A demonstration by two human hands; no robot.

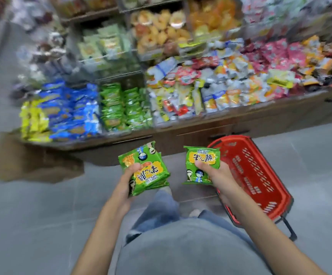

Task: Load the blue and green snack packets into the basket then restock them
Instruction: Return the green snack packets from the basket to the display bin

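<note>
My left hand (126,182) grips a small stack of green snack packets (151,165), thumb on top. My right hand (218,175) holds a single green packet (200,155) the same way, just left of the red basket (260,171). The basket stands on the floor at my right and looks empty inside. On the low shelf ahead, green packets (121,108) fill one bin and blue packets (71,112) fill the bin to its left.
Yellow packets (32,120) lie at the shelf's left end. Mixed snack bags (210,90) crowd the bins to the right, with more racks above. Grey tiled floor (42,215) spreads around my legs. The basket's black handle (289,229) juts toward me.
</note>
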